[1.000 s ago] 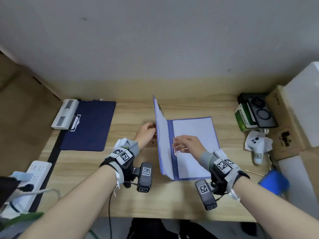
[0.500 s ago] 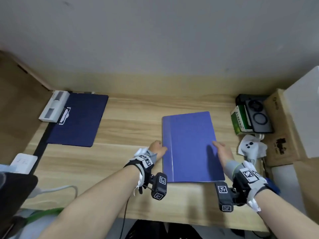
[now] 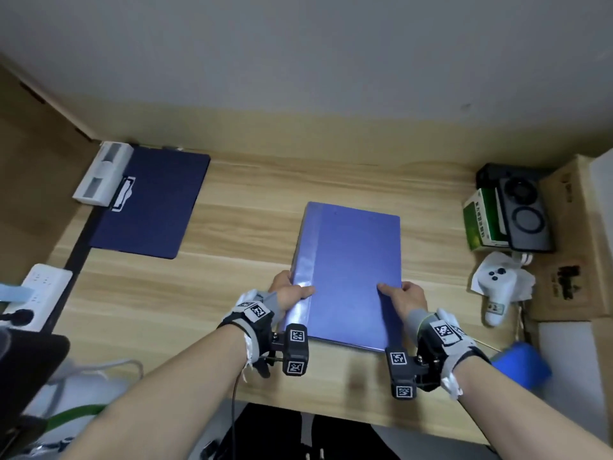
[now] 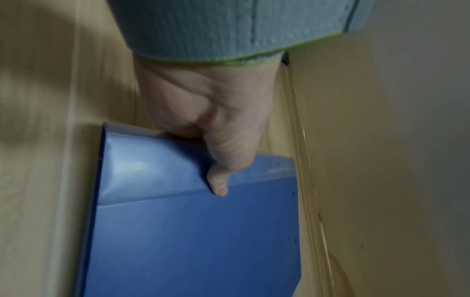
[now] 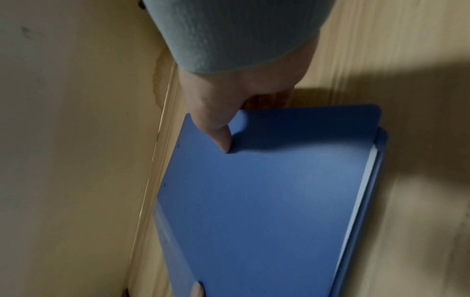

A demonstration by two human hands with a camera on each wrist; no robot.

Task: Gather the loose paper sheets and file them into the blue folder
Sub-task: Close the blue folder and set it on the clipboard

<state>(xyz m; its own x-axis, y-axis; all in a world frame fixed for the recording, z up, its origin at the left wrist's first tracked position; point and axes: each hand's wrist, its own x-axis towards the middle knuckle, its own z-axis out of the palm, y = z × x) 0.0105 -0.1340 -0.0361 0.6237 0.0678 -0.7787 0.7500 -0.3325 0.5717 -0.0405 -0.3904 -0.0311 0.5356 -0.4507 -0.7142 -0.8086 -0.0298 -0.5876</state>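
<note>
Fingers of both hands clamp the closed blue folder (image 3: 351, 277) above the wooden desk (image 3: 232, 293).

L hand (image 3: 289, 291) & R hand (image 3: 405, 295) sat lower centre of frame, thumbs on top, fingers curled under, forearms angled inward.

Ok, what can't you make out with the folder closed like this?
- Paper sheets: covered by the blue folder; only a white sliver shows in the right wrist view.
- Left hand fingers: under the folder's spine edge.
- Right hand fingers: under the folder's open edge.
- Desk near both hands: blurred in the wrist views.
</note>
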